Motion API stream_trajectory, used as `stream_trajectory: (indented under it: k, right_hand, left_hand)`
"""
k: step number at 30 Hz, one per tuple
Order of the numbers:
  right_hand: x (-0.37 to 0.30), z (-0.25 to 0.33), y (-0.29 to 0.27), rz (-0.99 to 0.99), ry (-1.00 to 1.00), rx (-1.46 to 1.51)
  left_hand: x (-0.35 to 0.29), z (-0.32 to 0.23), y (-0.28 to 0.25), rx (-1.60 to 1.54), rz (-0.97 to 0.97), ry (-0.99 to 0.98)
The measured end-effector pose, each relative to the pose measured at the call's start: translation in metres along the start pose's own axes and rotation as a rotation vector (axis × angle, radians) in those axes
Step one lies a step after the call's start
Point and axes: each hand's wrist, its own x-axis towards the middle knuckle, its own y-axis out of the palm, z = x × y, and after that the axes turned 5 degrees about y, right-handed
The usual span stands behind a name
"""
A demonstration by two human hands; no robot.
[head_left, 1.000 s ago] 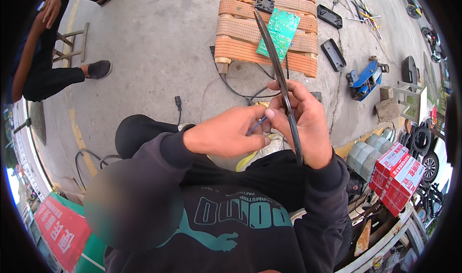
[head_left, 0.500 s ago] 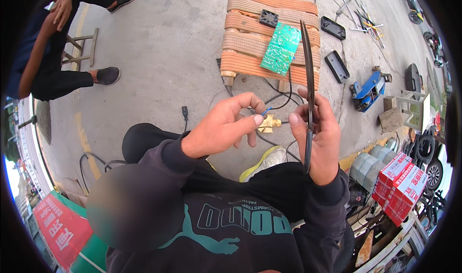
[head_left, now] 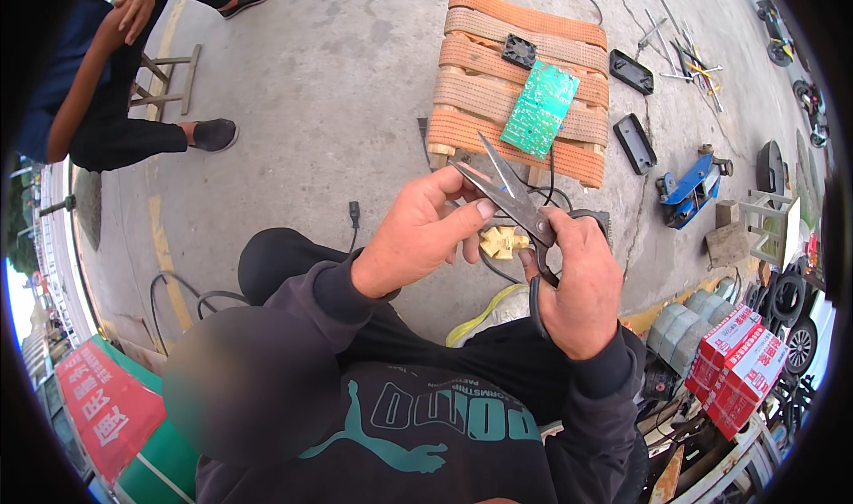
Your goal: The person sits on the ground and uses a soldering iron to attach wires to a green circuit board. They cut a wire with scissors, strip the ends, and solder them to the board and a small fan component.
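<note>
My right hand (head_left: 582, 282) has its fingers through the handles of dark scissors (head_left: 530, 215). Their blades are spread and point up and left, toward the fingertips of my left hand (head_left: 413, 233). That hand is pinched closed at thumb and forefinger, beside the blades. A short bit of blue wire shows by its fingertips, partly hidden. Beyond the hands a green circuit board (head_left: 540, 109) lies on a stool with an orange woven-strap seat (head_left: 480, 87), and a black cable (head_left: 552, 171) runs down from it. Below the blades is a yellow, lumpy object (head_left: 503, 243) whose kind is unclear.
A small black fan (head_left: 519, 51) lies on the stool. Two black plastic case halves (head_left: 632, 71), a blue jack-like tool (head_left: 691, 189) and loose tools (head_left: 697, 67) are on the concrete to the right. Red boxes (head_left: 737, 366) stand lower right. Another person (head_left: 115, 87) sits far left.
The scissors have swung from upright to tilted left, their blades now spread near my left fingertips. My right hand has turned with them. The whole view has shifted slightly.
</note>
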Motion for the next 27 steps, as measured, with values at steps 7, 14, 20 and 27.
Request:
stream_trajectory:
  k: [7, 14, 20, 27]
  right_hand:
    - [0.0014, 0.002, 0.0007, 0.013, 0.003, 0.001]
    - [0.0009, 0.0018, 0.0009, 0.042, 0.007, 0.017]
    - [0.0005, -0.0012, 0.0022, 0.071, -0.007, 0.037]
    - [0.0009, -0.0001, 0.0019, 0.105, 0.0, 0.054]
  left_hand:
    - [0.0018, 0.0047, -0.0012, 0.015, 0.013, 0.023]
    - [0.0032, 0.0041, -0.001, 0.021, 0.013, 0.003]
    - [0.0034, 0.0038, 0.0003, 0.026, 0.004, 0.013]
    - [0.0042, 0.0041, -0.002, 0.048, 0.008, 0.012]
